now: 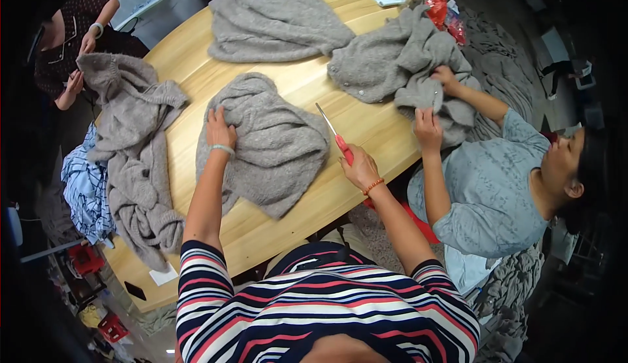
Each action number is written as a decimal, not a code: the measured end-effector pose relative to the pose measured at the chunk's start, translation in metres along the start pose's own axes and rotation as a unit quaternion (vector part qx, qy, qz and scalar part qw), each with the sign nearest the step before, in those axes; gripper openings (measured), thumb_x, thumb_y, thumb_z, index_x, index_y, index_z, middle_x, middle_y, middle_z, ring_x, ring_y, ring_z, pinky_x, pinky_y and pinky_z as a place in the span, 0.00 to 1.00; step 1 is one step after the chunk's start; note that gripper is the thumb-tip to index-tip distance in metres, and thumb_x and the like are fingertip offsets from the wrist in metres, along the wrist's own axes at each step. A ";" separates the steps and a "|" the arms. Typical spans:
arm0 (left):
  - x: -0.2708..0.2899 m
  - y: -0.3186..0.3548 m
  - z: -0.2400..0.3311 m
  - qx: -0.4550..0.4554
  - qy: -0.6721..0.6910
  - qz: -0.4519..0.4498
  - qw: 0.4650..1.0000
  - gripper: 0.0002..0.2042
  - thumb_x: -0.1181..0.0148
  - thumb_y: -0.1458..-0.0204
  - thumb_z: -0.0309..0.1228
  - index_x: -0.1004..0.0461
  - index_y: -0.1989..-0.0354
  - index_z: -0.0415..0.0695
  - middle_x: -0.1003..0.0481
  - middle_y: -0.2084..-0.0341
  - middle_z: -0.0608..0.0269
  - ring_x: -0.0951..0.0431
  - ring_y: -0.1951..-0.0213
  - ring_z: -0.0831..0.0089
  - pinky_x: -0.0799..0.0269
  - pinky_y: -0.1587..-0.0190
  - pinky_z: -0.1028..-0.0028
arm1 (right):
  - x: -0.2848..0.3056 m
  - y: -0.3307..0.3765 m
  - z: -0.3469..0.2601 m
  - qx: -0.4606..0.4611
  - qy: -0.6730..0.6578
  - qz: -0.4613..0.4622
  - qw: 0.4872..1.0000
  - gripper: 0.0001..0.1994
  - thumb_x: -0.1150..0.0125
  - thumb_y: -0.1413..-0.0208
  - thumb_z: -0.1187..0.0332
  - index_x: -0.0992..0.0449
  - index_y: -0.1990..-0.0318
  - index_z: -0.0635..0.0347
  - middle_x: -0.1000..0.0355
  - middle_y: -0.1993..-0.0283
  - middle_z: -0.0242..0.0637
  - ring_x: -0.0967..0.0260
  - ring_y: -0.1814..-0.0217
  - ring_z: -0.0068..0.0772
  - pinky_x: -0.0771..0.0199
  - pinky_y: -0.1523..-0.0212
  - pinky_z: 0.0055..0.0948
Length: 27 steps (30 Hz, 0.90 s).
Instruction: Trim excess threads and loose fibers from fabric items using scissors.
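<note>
My left hand (221,131) lies on a grey knit garment (278,144) spread in loose folds on the wooden table. Its fingers are apart and rest on the cloth near the garment's left side. In my right hand (361,169) is a pair of scissors (336,133) with red handles. The blades point up and to the left, beside the garment's right edge and apart from it. My fingers wrap the handles, so part of them is hidden.
At the right, a co-worker's hands (428,126) handle another grey garment (376,62). A second person's hands (77,78) hold a grey knit (127,101) at the left. Another folded garment (271,19) lies at the far side of the table (261,232). A blue patterned cloth (85,186) hangs at the left edge.
</note>
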State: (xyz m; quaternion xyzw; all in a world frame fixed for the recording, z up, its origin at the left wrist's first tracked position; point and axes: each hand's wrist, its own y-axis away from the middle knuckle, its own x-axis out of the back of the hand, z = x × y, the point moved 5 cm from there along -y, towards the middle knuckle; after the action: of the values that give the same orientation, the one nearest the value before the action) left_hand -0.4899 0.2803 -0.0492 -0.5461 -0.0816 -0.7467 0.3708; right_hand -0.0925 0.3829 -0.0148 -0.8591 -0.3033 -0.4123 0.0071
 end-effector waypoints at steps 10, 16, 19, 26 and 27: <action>-0.036 0.001 0.052 0.017 0.065 -0.105 0.992 0.21 0.33 0.53 0.39 0.24 0.49 0.51 0.25 0.50 0.56 0.28 0.47 0.53 0.36 0.44 0.55 | -0.066 -0.085 -0.004 -0.027 -0.020 -0.017 0.999 0.23 0.38 0.49 0.67 0.29 0.43 0.56 0.25 0.57 0.54 0.27 0.53 0.57 0.27 0.49 0.45; -0.008 -0.013 0.059 0.157 0.502 -0.294 0.798 0.13 0.36 0.44 0.31 0.25 0.54 0.41 0.23 0.63 0.69 0.25 0.60 0.82 0.29 0.56 0.79 | 0.001 -0.080 0.017 0.031 -0.148 -0.081 0.985 0.16 0.36 0.47 0.67 0.23 0.51 0.60 0.22 0.60 0.47 0.25 0.60 0.44 0.27 0.56 0.36; 0.089 -0.016 0.082 0.219 0.621 -0.320 0.681 0.11 0.41 0.41 0.32 0.29 0.53 0.43 0.24 0.62 0.68 0.24 0.61 0.79 0.29 0.54 0.78 | 0.083 -0.061 0.009 -0.009 -0.284 -0.135 0.949 0.17 0.33 0.49 0.60 0.21 0.52 0.53 0.21 0.61 0.39 0.27 0.61 0.35 0.30 0.56 0.36; 0.129 -0.040 0.037 0.089 0.421 -0.231 0.873 0.11 0.40 0.44 0.30 0.26 0.56 0.39 0.24 0.64 0.66 0.25 0.63 0.78 0.29 0.58 0.78 | 0.135 -0.064 -0.060 0.070 -0.223 -0.148 0.961 0.18 0.33 0.48 0.56 0.21 0.52 0.54 0.22 0.58 0.33 0.30 0.53 0.25 0.35 0.48 0.31; 0.106 -0.043 0.023 0.046 0.303 -0.174 0.936 0.11 0.40 0.44 0.29 0.25 0.56 0.38 0.23 0.64 0.65 0.25 0.62 0.77 0.29 0.57 0.77 | 0.101 -0.081 -0.030 0.089 -0.269 -0.162 0.945 0.16 0.34 0.46 0.62 0.22 0.53 0.58 0.22 0.59 0.33 0.29 0.53 0.23 0.33 0.48 0.29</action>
State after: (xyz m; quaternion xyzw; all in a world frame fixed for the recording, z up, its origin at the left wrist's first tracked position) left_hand -0.5140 0.2739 0.0644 -0.2537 -0.0933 -0.9251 0.2668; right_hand -0.1083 0.4932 0.0580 -0.8731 -0.4645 -0.1327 -0.0657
